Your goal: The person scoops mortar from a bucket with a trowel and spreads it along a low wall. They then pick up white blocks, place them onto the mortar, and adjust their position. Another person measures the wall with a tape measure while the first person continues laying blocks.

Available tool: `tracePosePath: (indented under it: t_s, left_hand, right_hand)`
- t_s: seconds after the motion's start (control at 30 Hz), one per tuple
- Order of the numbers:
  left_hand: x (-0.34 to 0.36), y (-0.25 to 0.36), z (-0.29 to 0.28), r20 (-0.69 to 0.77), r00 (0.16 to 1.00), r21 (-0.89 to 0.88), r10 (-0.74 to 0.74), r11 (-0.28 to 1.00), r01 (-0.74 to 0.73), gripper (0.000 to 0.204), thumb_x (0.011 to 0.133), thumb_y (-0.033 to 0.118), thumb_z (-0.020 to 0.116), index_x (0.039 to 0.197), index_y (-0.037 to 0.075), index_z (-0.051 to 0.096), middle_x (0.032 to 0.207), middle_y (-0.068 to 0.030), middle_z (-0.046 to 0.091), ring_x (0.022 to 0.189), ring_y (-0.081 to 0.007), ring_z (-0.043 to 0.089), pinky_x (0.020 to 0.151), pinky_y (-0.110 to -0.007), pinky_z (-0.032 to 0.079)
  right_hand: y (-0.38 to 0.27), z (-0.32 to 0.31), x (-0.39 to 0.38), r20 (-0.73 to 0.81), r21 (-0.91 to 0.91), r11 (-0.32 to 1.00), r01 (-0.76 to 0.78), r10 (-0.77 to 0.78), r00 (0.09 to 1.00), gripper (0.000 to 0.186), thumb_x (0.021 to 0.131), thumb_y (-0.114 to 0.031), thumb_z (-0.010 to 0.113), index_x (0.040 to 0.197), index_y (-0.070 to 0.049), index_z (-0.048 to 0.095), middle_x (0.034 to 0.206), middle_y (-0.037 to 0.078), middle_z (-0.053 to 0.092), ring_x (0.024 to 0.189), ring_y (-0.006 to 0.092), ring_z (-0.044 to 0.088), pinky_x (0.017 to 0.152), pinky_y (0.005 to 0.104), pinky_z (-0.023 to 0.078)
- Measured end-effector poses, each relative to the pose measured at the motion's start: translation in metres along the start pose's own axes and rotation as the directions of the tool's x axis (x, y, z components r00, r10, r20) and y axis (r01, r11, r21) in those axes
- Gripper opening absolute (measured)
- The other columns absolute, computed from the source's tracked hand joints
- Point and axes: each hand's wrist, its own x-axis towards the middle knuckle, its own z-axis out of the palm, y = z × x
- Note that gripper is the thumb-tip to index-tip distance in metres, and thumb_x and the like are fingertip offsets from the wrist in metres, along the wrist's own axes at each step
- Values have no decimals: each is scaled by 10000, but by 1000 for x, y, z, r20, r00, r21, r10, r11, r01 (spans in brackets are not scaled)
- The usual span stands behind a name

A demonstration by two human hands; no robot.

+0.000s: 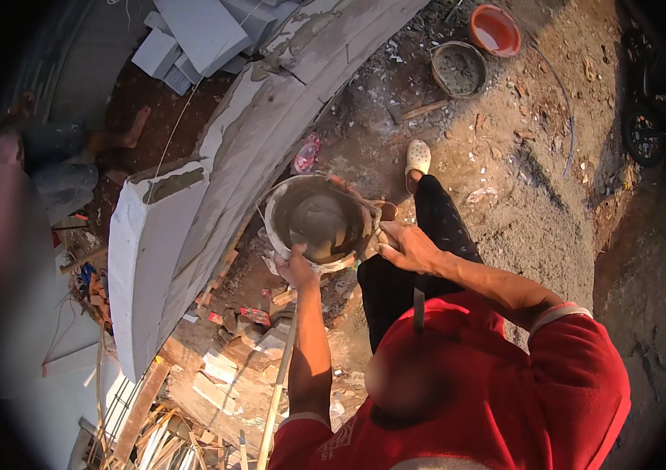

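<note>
A pale bucket (271, 229) holding wet grey mortar (319, 222) is in front of me, beside a low block wall (231, 172). My left hand (297, 268) grips its near rim, the thumb over the edge. At the right side of the bucket, my right hand (409, 246) is closed on the rim; its fingertips are partly hidden. A thin wire handle arcs over the bucket's far side. Whether the bucket's base touches the ground is hidden.
Another mortar bucket (459, 70) and an orange bucket (495, 31) stand at the far right. White blocks (200, 35) are stacked beyond the wall. Someone's bare foot (139, 128) shows at left. Broken bricks (219, 366) and wood scraps (162, 439) litter the near left.
</note>
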Motion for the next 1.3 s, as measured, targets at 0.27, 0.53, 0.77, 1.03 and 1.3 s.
tracePosePath:
  t_s: [0.27,0.53,0.77,1.03,1.3]
  left_hand:
    - [12,-115,171,412,911,673,36,662,-330,620,749,189,783,1232,-109,533,1221,-296,579,1146,-464,574,984,-522,455]
    - [-3,-255,402,699,684,660,-206,553,-508,661,759,193,785,1316,-55,531,1241,-265,618,1171,-392,616,1005,-461,477]
    - [-26,-413,555,810,466,583,-355,566,-582,529,775,203,784,1170,-36,526,1143,-283,620,1124,-453,605,977,-514,469]
    - [-15,-413,546,697,523,703,-491,323,-633,886,757,342,869,1382,-15,352,1401,-339,416,1260,-524,500,1022,-534,465]
    - [11,-229,418,758,421,582,-498,226,-781,606,829,363,770,1271,17,542,1299,-253,540,1262,-441,527,1021,-516,463]
  right_hand:
    - [115,-98,30,50,530,708,-467,523,851,472,981,-315,634,1308,21,582,980,131,696,738,219,693,619,357,563]
    - [292,-195,18,-108,791,450,-414,769,630,536,974,-214,598,1434,46,513,995,208,703,702,195,709,562,323,587]
    - [437,-258,3,-280,582,536,-612,838,468,602,993,-336,571,1476,15,500,1229,258,687,1094,386,694,973,445,523]
    - [508,-229,7,-349,865,445,-230,865,360,645,1005,-376,640,1453,63,489,1035,132,655,748,170,692,568,296,580]
    - [538,-203,1,-303,908,345,-236,932,197,706,934,-169,695,1516,62,369,792,96,620,563,166,586,442,326,500]
